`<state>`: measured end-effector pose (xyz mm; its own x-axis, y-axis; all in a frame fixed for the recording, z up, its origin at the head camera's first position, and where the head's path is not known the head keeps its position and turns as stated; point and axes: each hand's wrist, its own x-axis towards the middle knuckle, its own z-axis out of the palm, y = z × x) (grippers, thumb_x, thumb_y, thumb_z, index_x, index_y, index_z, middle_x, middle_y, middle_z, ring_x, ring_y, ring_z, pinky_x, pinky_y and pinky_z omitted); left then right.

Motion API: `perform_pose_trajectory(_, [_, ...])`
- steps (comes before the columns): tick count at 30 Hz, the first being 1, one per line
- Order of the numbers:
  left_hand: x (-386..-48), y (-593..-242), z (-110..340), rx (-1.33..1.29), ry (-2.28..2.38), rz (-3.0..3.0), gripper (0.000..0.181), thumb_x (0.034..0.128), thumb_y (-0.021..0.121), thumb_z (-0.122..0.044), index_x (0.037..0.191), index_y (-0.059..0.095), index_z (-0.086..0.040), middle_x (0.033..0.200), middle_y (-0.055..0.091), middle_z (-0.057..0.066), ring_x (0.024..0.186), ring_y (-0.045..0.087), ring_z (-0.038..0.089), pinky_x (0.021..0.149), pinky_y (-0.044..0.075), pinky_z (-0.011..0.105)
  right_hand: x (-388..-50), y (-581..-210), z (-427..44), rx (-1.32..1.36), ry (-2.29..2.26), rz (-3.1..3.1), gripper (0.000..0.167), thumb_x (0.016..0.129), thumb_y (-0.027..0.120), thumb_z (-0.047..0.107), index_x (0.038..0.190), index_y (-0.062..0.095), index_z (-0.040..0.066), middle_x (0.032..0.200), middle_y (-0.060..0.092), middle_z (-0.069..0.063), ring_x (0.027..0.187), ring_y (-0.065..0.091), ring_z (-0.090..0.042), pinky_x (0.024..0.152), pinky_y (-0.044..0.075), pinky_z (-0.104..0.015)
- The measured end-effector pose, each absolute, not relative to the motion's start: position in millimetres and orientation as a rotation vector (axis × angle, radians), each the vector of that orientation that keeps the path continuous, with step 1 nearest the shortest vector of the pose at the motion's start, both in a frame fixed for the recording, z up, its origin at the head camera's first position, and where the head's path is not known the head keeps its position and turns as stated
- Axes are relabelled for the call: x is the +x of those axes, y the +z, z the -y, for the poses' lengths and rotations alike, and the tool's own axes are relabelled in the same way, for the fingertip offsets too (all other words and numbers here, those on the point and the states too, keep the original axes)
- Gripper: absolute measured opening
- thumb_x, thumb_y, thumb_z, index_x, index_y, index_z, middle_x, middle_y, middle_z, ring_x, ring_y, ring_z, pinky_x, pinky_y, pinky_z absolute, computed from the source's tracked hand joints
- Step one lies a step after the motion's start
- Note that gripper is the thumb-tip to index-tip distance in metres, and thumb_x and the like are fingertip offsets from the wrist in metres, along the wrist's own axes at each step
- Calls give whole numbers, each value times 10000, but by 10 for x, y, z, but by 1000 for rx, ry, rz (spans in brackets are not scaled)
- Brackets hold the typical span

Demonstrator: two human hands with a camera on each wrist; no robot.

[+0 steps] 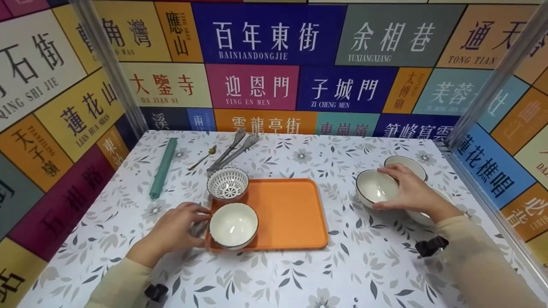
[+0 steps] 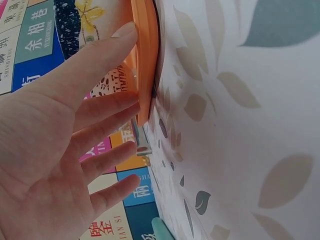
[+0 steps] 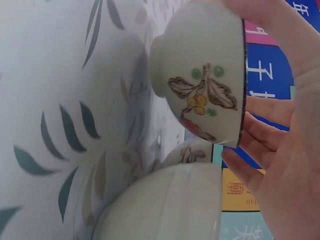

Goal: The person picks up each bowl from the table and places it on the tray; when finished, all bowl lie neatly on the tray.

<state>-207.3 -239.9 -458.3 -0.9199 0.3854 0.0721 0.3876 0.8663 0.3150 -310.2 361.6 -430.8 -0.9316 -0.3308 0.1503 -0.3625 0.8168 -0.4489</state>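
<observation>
My right hand [image 1: 411, 188] grips a white bowl [image 1: 371, 188] with a dark rim, thumb at the near side and fingers at the far side. In the right wrist view this bowl [image 3: 200, 85] shows painted leaves and berries, tilted slightly, its foot close to the tabletop. My left hand [image 1: 177, 226] is at the left edge of an orange tray [image 1: 293, 214], thumb and fingers spread. The left wrist view shows the thumb and forefinger touching the tray rim [image 2: 146, 60]. On the tray's left side stand a white bowl [image 1: 234, 224] and a patterned bowl [image 1: 227, 185].
Two more white bowls stand right, one behind [image 1: 406, 164] and one [image 1: 421, 217] partly under my right hand. A teal stick-like roll [image 1: 164, 167], a small gold utensil [image 1: 202, 158] and grey tongs [image 1: 233, 152] lie at the back left. Printed walls border the table.
</observation>
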Motion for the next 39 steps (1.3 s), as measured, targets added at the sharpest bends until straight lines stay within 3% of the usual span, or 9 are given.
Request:
perform_pose_trajectory(17, [-2047, -4601, 2413, -605, -555, 3037, 642, 684, 941, -364, 1253, 751, -134, 1348, 674, 33, 1328, 547, 318, 1081, 460, 595, -3066, -4407, -3151, 573, 918, 2853, 1122, 568, 994, 517, 1481, 536, 54, 1478, 450, -158, 1394, 405, -407, 1151, 342, -665])
perform_pose_trajectory(39, [-2056, -4588, 2396, -578, -547, 3058, 642, 697, 937, -372, 1260, 747, -128, 1352, 672, 31, 1331, 545, 316, 1091, 450, 601, -2953, -4431, -2249, 785, 1108, 2747, 1102, 535, 1012, 449, 1460, 564, 54, 1467, 467, -110, 1376, 442, -356, 1155, 386, -642])
